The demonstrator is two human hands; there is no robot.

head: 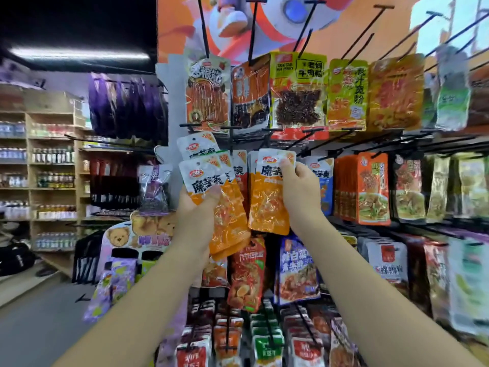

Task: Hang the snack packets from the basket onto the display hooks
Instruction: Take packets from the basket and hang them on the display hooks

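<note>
Filling most of the view, the display rack [173, 96] carries rows of snacks hung on black hooks. Before its middle row, the left hand [195, 210] grips a fanned bundle of orange-and-white packets [209, 178], thumb pressed across the front one. Just right of the bundle, also before the rack's middle row, the right hand [299, 186] pinches a single packet [267, 205] near its white top. These pouches look light, limp and glossy, so probably slippery. A pinch on the flat header beside the hang hole [197, 162] should keep it taut for threading onto a hook tip [270, 130]. No basket is in view.
</note>
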